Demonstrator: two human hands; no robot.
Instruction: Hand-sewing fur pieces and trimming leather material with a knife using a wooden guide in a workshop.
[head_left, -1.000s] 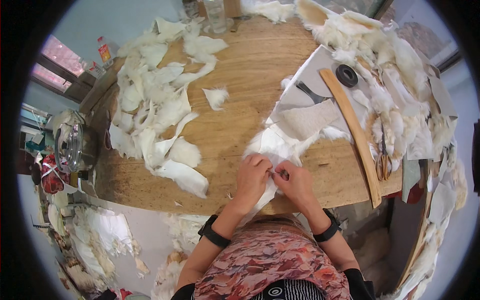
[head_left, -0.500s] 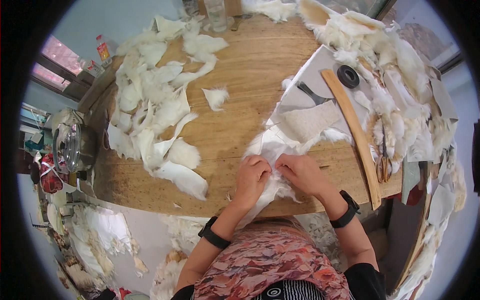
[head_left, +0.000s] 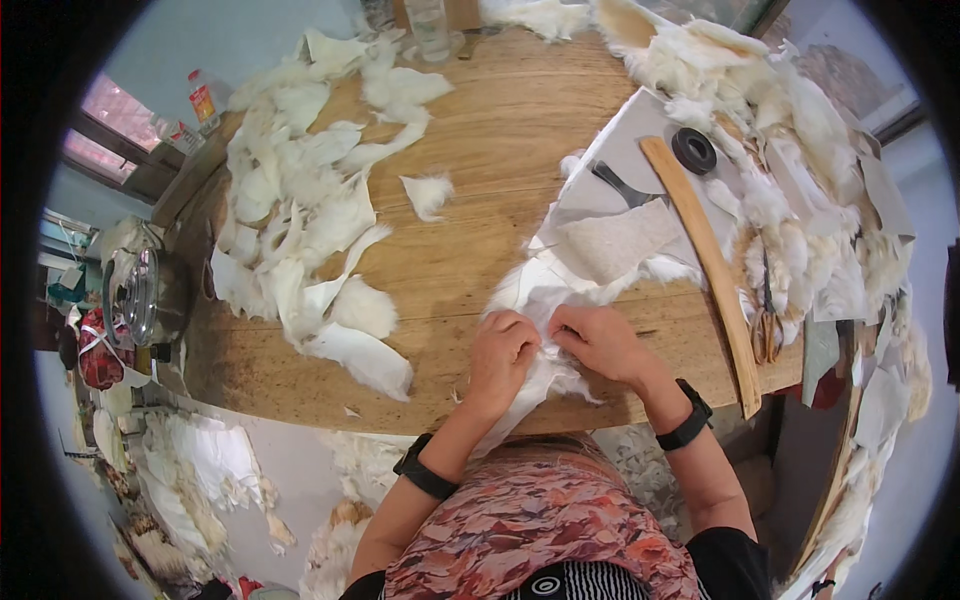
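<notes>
At the table's near edge, a white fur pelt (head_left: 536, 392) lies under both hands, part of it hanging toward my lap. My left hand (head_left: 502, 362) has its fingers curled on the pelt from the left. Close beside it, my right hand (head_left: 603, 346) pinches at the same pelt, thumb and fingertips pressed together. Anything small between the fingertips is too hidden to make out. Beyond the hands lies a beige felt-like piece (head_left: 618, 243) on a pale board (head_left: 598, 190), with a dark flat-bladed tool (head_left: 622, 184) and a black tape roll (head_left: 694, 151).
A long wooden strip (head_left: 703, 270) slants across the table (head_left: 500, 130) at right, with scissors (head_left: 767, 335) beside it. White fur scraps (head_left: 300, 220) cover the left side; more furs (head_left: 790, 170) pile up at right. A glass (head_left: 430, 30) stands at the back.
The whole view has shifted very slightly. Both hands stay on the pelt in nearly the same pose; nothing else has visibly moved.
</notes>
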